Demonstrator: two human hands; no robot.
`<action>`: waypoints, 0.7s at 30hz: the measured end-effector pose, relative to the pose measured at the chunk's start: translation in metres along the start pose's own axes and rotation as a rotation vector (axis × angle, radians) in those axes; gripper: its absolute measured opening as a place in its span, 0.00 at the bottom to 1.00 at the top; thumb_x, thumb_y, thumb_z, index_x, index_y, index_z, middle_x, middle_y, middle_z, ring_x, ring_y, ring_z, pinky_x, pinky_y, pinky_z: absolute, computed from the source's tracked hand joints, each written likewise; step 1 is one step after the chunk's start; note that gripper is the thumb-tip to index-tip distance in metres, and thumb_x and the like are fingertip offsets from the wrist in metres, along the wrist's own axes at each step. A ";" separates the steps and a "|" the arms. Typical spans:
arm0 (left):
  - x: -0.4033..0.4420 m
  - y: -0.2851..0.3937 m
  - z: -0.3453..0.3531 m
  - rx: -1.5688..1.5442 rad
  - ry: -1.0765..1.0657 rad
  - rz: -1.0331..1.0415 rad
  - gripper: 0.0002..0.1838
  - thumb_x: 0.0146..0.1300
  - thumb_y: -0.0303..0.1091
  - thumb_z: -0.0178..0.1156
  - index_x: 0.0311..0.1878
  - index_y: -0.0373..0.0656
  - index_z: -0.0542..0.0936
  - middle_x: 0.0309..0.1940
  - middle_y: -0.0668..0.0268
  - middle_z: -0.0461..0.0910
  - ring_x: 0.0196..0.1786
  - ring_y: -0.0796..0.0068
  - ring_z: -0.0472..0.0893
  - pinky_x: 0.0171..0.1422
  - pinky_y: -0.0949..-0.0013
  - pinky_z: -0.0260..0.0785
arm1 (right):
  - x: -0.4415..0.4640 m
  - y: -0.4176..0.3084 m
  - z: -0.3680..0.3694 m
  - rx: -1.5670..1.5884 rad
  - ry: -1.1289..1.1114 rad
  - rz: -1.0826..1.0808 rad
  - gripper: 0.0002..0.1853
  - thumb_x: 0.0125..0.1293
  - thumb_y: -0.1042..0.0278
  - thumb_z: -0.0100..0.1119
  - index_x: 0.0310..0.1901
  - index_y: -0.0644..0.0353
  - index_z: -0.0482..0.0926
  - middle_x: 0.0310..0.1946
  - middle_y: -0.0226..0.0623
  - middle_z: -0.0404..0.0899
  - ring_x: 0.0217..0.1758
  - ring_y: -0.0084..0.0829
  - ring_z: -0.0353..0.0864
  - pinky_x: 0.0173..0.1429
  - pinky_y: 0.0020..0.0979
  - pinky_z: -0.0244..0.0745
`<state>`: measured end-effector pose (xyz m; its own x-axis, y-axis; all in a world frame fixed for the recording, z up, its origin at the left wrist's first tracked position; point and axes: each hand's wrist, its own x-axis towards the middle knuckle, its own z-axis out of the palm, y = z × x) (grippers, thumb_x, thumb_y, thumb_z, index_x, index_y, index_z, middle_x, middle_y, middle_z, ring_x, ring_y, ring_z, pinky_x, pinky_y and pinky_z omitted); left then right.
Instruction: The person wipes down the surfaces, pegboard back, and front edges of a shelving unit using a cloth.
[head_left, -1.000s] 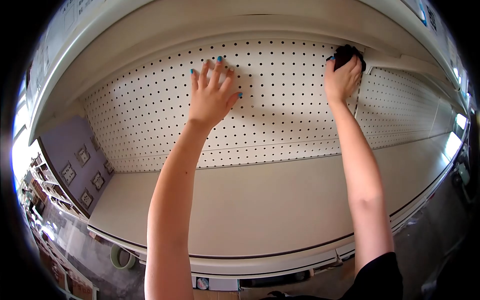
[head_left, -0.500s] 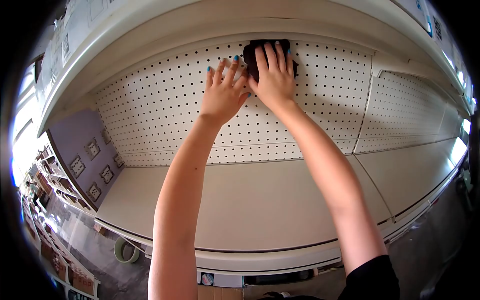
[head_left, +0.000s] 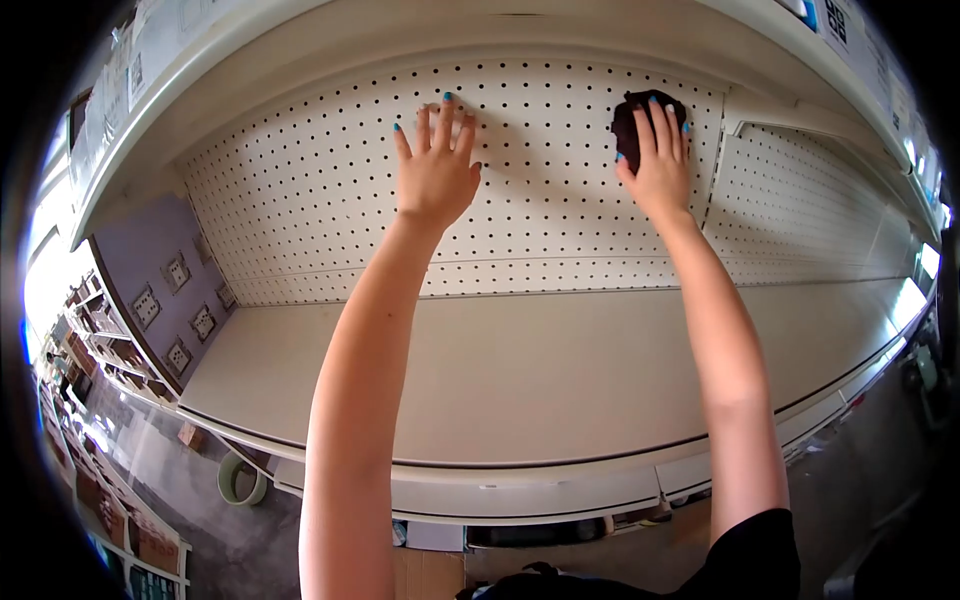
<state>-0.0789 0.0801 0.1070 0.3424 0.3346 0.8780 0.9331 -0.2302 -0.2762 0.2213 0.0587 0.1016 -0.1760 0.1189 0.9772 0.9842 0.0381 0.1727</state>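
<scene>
Under the right fingers (head_left: pixel 661 130): dark cloth (head_left: pixel 626 130), laid against the pegboard (head_left: pixel 550 180), showing past the left of the fingers and just above their tips.
Right hand (head_left: pixel 662 182): fingers nearly straight, small gaps between them; I read the cloth as held by pressure, not by a closed grip.
Left hand (head_left: pixel 432 185): fingers spread wide, nothing visible in them; up at the pegboard, well left of the cloth. I can't tell if they press.
Upper shelf (head_left: pixel 480 40): overhangs, close above both sets of fingertips.
Lower shelf (head_left: pixel 550 370): below all the fingers.
Seam (head_left: pixel 713 170): near, to the right of the right fingers.
Cloth step: I'd call it wiping the upper part of the pegboard.
Next move on the pegboard: my judgement, it calls for flat, even pressure, and care near the seam and upper shelf so the cloth doesn't snag or slip from under the fingers.
</scene>
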 end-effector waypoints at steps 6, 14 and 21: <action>-0.024 0.023 -0.011 -0.070 -0.093 -0.011 0.33 0.60 0.40 0.59 0.68 0.50 0.61 0.71 0.60 0.55 0.74 0.56 0.52 0.72 0.42 0.51 | -0.035 0.031 -0.011 0.063 -0.042 -0.065 0.37 0.50 0.71 0.63 0.65 0.48 0.66 0.69 0.36 0.58 0.73 0.43 0.55 0.73 0.49 0.55; -0.070 0.064 -0.002 -0.170 -0.196 0.086 0.27 0.61 0.39 0.59 0.64 0.49 0.66 0.70 0.61 0.57 0.73 0.57 0.56 0.70 0.42 0.54 | -0.093 0.030 -0.032 0.208 -0.330 -0.317 0.38 0.48 0.78 0.65 0.65 0.48 0.68 0.69 0.31 0.61 0.74 0.37 0.55 0.76 0.45 0.52; -0.091 0.069 -0.001 -0.288 -0.153 0.168 0.22 0.58 0.37 0.61 0.56 0.44 0.73 0.67 0.59 0.61 0.71 0.58 0.59 0.68 0.44 0.59 | -0.117 0.027 -0.051 0.342 -0.711 -0.521 0.28 0.51 0.77 0.61 0.57 0.51 0.76 0.65 0.29 0.68 0.74 0.34 0.57 0.75 0.40 0.57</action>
<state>-0.0457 0.0326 0.0079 0.5207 0.3979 0.7553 0.8010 -0.5337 -0.2711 0.2694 -0.0051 -0.0020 -0.6723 0.5777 0.4628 0.7402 0.5325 0.4105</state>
